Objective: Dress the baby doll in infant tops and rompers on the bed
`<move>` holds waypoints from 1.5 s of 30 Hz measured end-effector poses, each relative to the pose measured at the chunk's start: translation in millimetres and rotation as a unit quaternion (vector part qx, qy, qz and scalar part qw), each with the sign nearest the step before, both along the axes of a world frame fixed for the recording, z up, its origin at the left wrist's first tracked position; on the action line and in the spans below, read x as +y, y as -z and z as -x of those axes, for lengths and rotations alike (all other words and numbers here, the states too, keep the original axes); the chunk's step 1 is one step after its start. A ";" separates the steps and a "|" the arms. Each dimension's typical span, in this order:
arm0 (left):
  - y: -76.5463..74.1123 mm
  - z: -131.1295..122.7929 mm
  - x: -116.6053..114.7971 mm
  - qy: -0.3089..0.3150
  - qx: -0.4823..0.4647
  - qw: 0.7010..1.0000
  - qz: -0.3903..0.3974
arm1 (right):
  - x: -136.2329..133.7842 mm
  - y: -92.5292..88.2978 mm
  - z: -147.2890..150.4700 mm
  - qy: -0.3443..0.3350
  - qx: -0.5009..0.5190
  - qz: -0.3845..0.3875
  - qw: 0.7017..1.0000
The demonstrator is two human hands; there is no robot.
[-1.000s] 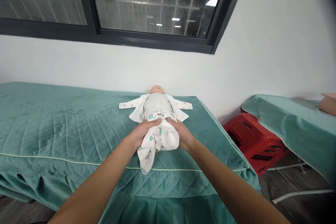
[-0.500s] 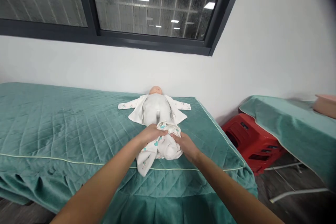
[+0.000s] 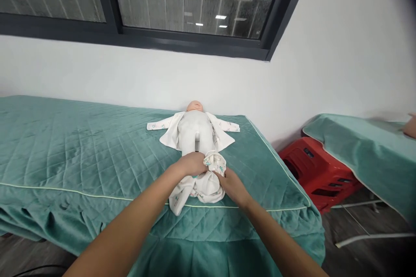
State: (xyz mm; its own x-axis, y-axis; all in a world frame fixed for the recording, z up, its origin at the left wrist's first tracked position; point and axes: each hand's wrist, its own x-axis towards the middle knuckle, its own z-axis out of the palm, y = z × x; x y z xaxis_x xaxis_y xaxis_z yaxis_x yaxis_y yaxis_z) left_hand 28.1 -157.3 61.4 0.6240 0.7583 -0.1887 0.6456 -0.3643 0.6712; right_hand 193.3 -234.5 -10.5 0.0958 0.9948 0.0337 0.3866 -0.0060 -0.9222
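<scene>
A baby doll (image 3: 196, 126) lies on its back on the green quilted bed cover, head toward the wall, legs toward me. A white printed jacket (image 3: 222, 136) is spread open beneath it with both sleeves out to the sides. White baby pants (image 3: 208, 188) with a small print lie bunched around the doll's feet, which are hidden. My left hand (image 3: 192, 164) is closed on the pants by the doll's left-hand leg in view. My right hand (image 3: 232, 185) grips the bunched cloth from the right, its fingertips partly hidden by the fabric.
The bed cover (image 3: 81, 151) stretches left, and its piped front edge runs below my hands. A white wall and a dark window frame (image 3: 191, 45) rise behind. On the right are red stacked stools (image 3: 320, 173) and another green-covered bed (image 3: 357, 138).
The pants' waistband has bunched up and shifted slightly right between my hands. My left hand has moved up a little toward the doll's legs. The view has tilted slightly.
</scene>
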 end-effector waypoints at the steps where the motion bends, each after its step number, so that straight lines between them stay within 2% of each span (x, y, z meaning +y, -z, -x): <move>1: -2.0 2.2 -0.1 0.011 -0.008 1.000 0.005 | -2.1 0.0 1.2 -0.005 0.031 0.004 0.999; 4: -8.5 11.5 -1.6 0.037 -0.056 0.997 0.046 | -9.0 0.0 6.6 -0.013 0.166 0.024 0.986; 6: -11.1 17.8 -2.0 0.034 -0.131 0.983 0.124 | -12.3 0.1 9.8 -0.008 0.269 0.038 0.962; 9: -9.6 22.3 0.7 0.013 -0.263 0.920 0.291 | -10.5 0.8 10.2 0.008 0.357 0.022 0.934; 11: -5.8 20.6 4.6 -0.015 -0.326 0.877 0.351 | -3.6 2.4 7.1 0.024 0.350 -0.009 0.936; 13: -2.7 16.2 9.6 -0.055 -0.356 0.867 0.344 | 6.5 4.6 2.4 0.047 0.302 -0.040 0.951; 17: -2.9 5.3 20.2 -0.088 -0.363 0.890 0.261 | 29.6 6.5 -6.8 0.081 0.192 -0.098 0.973; 21: -6.2 -4.2 33.8 -0.082 -0.364 0.916 0.143 | 53.7 2.0 -11.2 0.088 0.149 -0.148 0.974; 25: -3.9 -12.0 53.5 -0.104 -0.326 0.940 0.014 | 78.0 -0.8 -12.7 0.098 0.139 -0.169 0.971; 30: 7.6 -13.2 70.0 -0.160 -0.261 0.944 -0.122 | 93.8 4.7 -15.2 0.142 0.074 -0.161 0.974; 32: 14.1 -9.8 71.1 -0.176 -0.269 0.940 -0.115 | 95.4 7.2 -16.3 0.141 0.054 -0.151 0.977; 35: 26.6 -1.3 71.1 -0.180 -0.337 0.924 -0.031 | 97.1 10.0 -17.9 0.134 0.057 -0.138 0.980; 40: 49.6 16.4 73.9 -0.178 -0.494 0.840 0.134 | 94.6 11.8 -16.8 0.080 0.133 -0.135 0.979; 43: 56.9 25.6 76.9 -0.155 -0.551 0.794 0.202 | 89.7 6.2 -13.6 0.039 0.110 -0.152 0.981; 45: 59.3 29.7 79.3 -0.144 -0.570 0.780 0.216 | 90.6 -2.9 -11.3 0.013 0.063 -0.153 0.986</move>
State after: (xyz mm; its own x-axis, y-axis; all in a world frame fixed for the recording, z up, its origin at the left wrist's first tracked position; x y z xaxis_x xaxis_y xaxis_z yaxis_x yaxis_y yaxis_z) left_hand -1.6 -78.0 2.1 0.3888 0.9171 0.0880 -0.4466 0.1041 0.8887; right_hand 204.6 -143.8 -7.5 0.1433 0.9370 0.3187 0.2728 0.2721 -0.9228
